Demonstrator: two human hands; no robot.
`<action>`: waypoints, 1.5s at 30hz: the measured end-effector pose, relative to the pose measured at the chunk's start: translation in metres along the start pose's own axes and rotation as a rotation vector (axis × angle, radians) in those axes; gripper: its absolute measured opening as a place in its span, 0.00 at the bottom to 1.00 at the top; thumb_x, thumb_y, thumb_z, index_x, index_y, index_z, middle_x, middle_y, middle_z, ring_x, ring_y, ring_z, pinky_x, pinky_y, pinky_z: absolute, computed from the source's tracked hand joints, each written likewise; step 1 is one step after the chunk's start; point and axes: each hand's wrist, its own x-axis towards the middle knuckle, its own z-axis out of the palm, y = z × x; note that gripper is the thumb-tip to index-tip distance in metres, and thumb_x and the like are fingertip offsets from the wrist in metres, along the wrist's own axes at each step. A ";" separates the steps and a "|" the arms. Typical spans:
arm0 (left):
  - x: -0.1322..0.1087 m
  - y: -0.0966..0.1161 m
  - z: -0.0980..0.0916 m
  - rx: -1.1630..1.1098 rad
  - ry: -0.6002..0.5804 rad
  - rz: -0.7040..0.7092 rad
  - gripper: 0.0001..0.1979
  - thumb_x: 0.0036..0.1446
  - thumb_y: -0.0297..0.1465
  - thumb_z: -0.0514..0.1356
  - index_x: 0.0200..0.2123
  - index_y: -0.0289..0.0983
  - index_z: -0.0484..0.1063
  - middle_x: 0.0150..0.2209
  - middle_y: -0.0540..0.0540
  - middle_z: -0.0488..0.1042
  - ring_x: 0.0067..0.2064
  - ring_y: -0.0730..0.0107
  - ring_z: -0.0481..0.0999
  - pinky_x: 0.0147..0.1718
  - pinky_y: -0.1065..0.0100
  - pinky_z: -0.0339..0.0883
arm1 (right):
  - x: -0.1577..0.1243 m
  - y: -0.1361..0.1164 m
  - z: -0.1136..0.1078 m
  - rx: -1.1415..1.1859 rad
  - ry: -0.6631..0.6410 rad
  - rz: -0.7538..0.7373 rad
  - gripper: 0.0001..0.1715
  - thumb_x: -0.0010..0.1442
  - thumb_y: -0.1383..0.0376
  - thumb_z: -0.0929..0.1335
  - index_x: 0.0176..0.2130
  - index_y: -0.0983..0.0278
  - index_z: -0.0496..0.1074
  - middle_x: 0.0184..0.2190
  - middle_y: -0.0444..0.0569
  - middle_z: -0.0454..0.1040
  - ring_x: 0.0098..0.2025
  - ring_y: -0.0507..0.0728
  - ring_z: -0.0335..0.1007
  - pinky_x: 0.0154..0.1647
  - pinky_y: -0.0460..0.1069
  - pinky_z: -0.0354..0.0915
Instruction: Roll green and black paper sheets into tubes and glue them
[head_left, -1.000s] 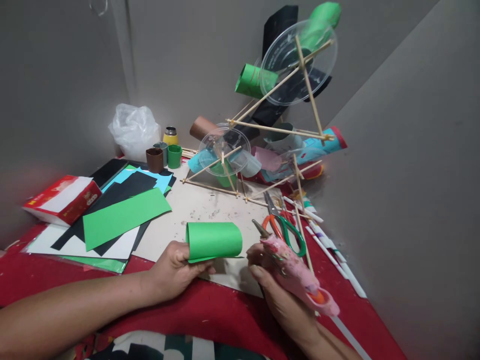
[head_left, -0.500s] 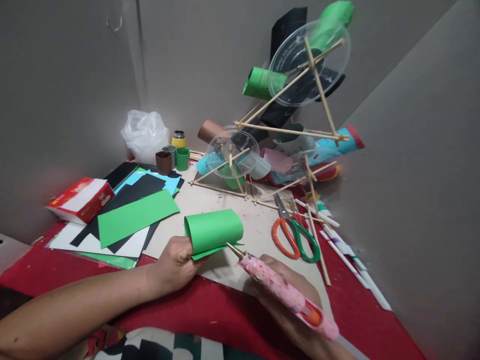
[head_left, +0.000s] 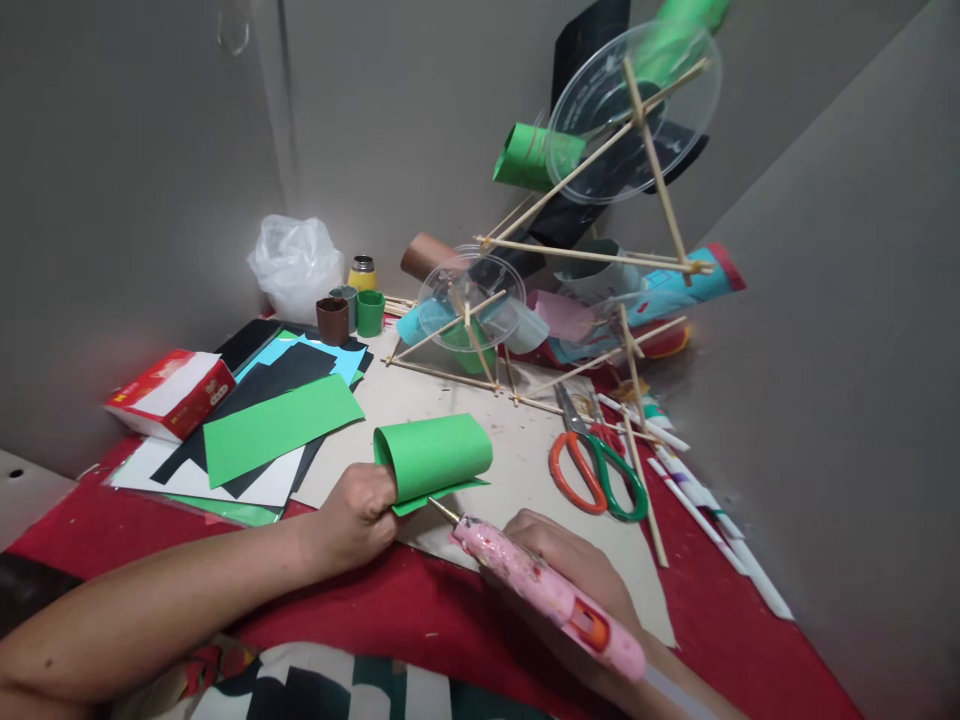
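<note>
L hand (head_left: pixel 360 510) pinches 1 green roll (head_left: pixel 442 458); R hand (head_left: pixel 581 560) grips 1 glue gun (head_left: pixel 536 578). Red box (head_left: pixel 184 402), 9 o'clock: txt illegible.

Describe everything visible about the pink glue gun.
The pink glue gun has a slim, plastic-looking body, marked with spots and residue, with a narrow metal tip in front and an orange part near its rear. A whitish strip runs from the back end. The right hand holds it slanted above the table, tip toward the lower edge of the green paper roll; whether they touch is unclear.
</note>
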 end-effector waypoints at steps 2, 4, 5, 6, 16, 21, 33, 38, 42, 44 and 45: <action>0.000 0.000 0.000 -0.013 -0.011 0.009 0.10 0.51 0.17 0.52 0.26 0.36 0.67 0.21 0.51 0.70 0.23 0.73 0.68 0.24 0.73 0.58 | 0.001 0.003 0.002 0.017 0.002 -0.038 0.16 0.67 0.59 0.61 0.29 0.61 0.67 0.22 0.47 0.71 0.23 0.54 0.68 0.24 0.47 0.62; -0.001 -0.001 0.001 -0.012 -0.047 0.000 0.10 0.51 0.17 0.52 0.27 0.36 0.68 0.22 0.50 0.71 0.24 0.72 0.70 0.25 0.73 0.60 | 0.003 0.006 0.005 0.036 0.007 -0.085 0.17 0.68 0.59 0.61 0.28 0.61 0.66 0.21 0.45 0.69 0.22 0.53 0.66 0.24 0.47 0.61; -0.002 -0.001 0.001 -0.010 -0.071 -0.008 0.10 0.52 0.17 0.52 0.27 0.36 0.68 0.22 0.49 0.71 0.24 0.72 0.70 0.25 0.72 0.60 | 0.003 0.007 0.006 0.036 0.015 -0.097 0.18 0.68 0.59 0.60 0.28 0.61 0.66 0.20 0.45 0.69 0.22 0.53 0.66 0.23 0.46 0.61; -0.003 -0.001 0.001 -0.007 -0.094 -0.018 0.10 0.52 0.18 0.52 0.27 0.36 0.68 0.22 0.49 0.72 0.24 0.71 0.71 0.26 0.72 0.61 | 0.004 0.007 0.007 0.032 0.024 -0.105 0.19 0.69 0.59 0.59 0.27 0.61 0.65 0.19 0.44 0.68 0.22 0.52 0.65 0.23 0.46 0.60; -0.001 -0.001 0.003 -0.007 -0.106 -0.011 0.11 0.52 0.19 0.51 0.22 0.37 0.66 0.19 0.50 0.68 0.22 0.72 0.67 0.23 0.72 0.58 | 0.006 0.002 0.005 0.004 -0.029 -0.149 0.23 0.71 0.58 0.54 0.27 0.61 0.62 0.19 0.46 0.69 0.21 0.52 0.63 0.23 0.46 0.59; 0.001 0.000 0.004 -0.050 -0.081 0.009 0.12 0.52 0.18 0.50 0.22 0.37 0.64 0.18 0.51 0.67 0.21 0.73 0.65 0.22 0.72 0.56 | 0.007 0.000 0.006 -0.062 -0.013 -0.134 0.24 0.71 0.60 0.53 0.25 0.61 0.60 0.18 0.44 0.66 0.20 0.51 0.61 0.22 0.46 0.58; -0.002 0.000 0.004 -0.046 -0.085 -0.011 0.12 0.52 0.18 0.50 0.22 0.37 0.64 0.18 0.51 0.67 0.21 0.74 0.65 0.22 0.73 0.56 | 0.005 0.000 0.006 -0.135 0.005 -0.157 0.24 0.71 0.62 0.54 0.23 0.60 0.55 0.16 0.41 0.60 0.18 0.50 0.56 0.20 0.45 0.53; 0.001 0.002 0.003 -0.049 -0.082 -0.009 0.12 0.51 0.18 0.49 0.23 0.37 0.65 0.18 0.52 0.67 0.21 0.75 0.65 0.22 0.74 0.57 | 0.004 0.001 0.006 -0.148 -0.010 -0.147 0.22 0.69 0.66 0.55 0.22 0.60 0.56 0.16 0.41 0.61 0.18 0.51 0.57 0.20 0.45 0.54; 0.004 0.004 0.002 -0.063 -0.061 -0.012 0.12 0.52 0.18 0.49 0.23 0.37 0.65 0.18 0.52 0.66 0.20 0.74 0.65 0.22 0.73 0.57 | 0.005 0.001 0.006 -0.180 -0.004 -0.141 0.21 0.68 0.66 0.56 0.22 0.60 0.54 0.15 0.40 0.59 0.17 0.50 0.55 0.19 0.45 0.52; 0.004 0.004 0.002 -0.072 -0.057 -0.011 0.12 0.53 0.18 0.50 0.23 0.37 0.65 0.18 0.52 0.66 0.20 0.75 0.64 0.21 0.73 0.56 | 0.005 0.000 0.005 -0.176 -0.002 -0.124 0.21 0.68 0.66 0.56 0.22 0.60 0.53 0.16 0.40 0.57 0.17 0.50 0.53 0.19 0.46 0.51; 0.005 0.005 0.001 -0.076 -0.059 -0.012 0.12 0.53 0.18 0.50 0.24 0.37 0.65 0.18 0.52 0.66 0.20 0.75 0.64 0.21 0.74 0.56 | 0.005 0.000 0.005 -0.164 -0.003 -0.117 0.21 0.68 0.66 0.56 0.22 0.60 0.53 0.16 0.40 0.56 0.17 0.50 0.53 0.19 0.46 0.50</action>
